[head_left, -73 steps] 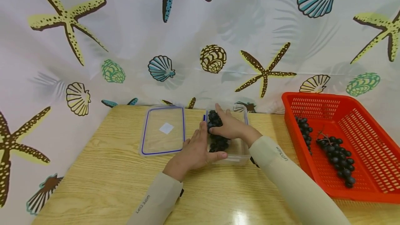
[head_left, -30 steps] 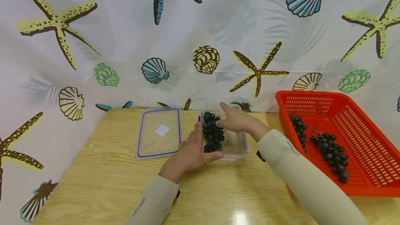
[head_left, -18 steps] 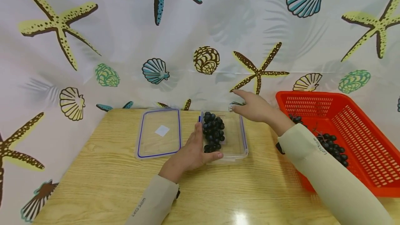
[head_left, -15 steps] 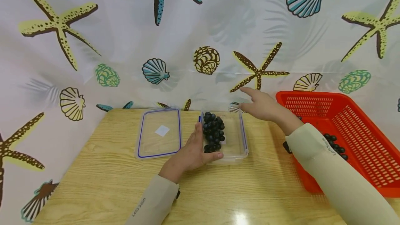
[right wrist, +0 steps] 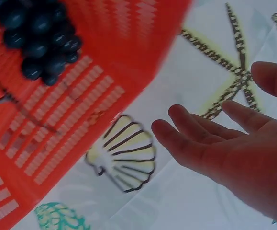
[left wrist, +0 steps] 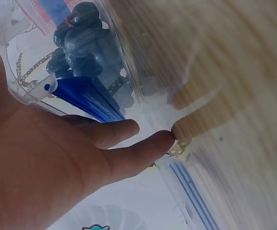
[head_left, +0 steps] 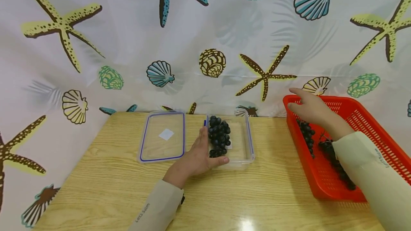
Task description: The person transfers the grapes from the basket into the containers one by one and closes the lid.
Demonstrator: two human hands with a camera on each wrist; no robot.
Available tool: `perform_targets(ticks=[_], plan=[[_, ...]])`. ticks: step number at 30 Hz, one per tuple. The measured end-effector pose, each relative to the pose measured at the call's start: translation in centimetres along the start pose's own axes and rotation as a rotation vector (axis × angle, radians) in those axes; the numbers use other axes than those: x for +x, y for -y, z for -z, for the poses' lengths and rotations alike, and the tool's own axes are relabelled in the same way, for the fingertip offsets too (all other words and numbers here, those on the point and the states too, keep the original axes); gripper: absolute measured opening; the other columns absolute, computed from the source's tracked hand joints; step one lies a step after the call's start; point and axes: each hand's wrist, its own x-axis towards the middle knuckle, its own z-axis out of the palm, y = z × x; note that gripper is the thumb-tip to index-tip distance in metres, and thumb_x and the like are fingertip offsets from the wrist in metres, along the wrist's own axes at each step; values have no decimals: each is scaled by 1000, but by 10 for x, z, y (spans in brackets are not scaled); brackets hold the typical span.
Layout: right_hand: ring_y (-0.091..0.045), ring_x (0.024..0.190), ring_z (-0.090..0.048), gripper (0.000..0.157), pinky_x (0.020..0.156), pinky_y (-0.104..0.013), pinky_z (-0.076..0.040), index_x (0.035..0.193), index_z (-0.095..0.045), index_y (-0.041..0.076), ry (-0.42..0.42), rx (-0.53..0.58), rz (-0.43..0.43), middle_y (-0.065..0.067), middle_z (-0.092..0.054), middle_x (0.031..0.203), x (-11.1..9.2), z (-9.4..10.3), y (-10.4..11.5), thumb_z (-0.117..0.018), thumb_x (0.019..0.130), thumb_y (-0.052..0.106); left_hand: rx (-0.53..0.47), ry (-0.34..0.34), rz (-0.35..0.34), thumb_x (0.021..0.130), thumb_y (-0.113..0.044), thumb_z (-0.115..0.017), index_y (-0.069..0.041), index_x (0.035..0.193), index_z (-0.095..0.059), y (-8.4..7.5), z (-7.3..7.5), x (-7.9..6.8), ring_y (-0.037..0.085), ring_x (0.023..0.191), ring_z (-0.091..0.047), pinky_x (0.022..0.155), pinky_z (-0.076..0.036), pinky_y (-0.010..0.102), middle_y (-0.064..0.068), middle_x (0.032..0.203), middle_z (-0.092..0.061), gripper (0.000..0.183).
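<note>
A clear plastic container (head_left: 239, 157) stands at the back middle of the table. One bunch of dark grapes (head_left: 219, 134) lies along its left side. My left hand (head_left: 197, 158) rests against the container's left wall and near corner, fingers straight and thumb across the front; the left wrist view shows its fingers (left wrist: 143, 151) beside the blue clip (left wrist: 88, 98). My right hand (head_left: 309, 108) hangs over the back left part of the red basket (head_left: 308, 177), holding nothing, fingers relaxed. Below it lie a grape bunch (head_left: 307, 136) and a second bunch (head_left: 337, 163), partly hidden by the sleeve.
The container's flat lid (head_left: 163, 136), with a blue seal and white label, lies on the wooden table (head_left: 106, 181) left of the container. A patterned sheet (head_left: 192, 38) with shells and starfish hangs behind the table's back edge.
My right hand has let go of the grapes in the container and moved right, over the red basket. The left hand has stayed at the container's left side.
</note>
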Motion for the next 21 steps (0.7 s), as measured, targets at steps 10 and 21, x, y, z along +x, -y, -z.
perform_targets(ticks=[10, 21], plan=[[-57, 140, -24, 67, 107, -71, -24, 160, -17, -2, 9, -35, -64, -34, -19, 159, -2, 0, -44, -48, 106, 24, -2, 11, -6, 89, -61, -69, -10, 157, 22, 1, -2, 1, 30, 152, 4, 118, -18, 52, 11, 166, 18, 125], [-60, 132, -35, 69, 105, -70, -29, 154, -18, -15, 113, -90, -93, -44, -28, 149, 7, -16, -74, -52, 103, 18, -2, 9, -4, 88, -63, -69, -10, 158, 21, 0, -3, 2, 31, 153, 2, 118, -19, 52, 12, 166, 17, 126]])
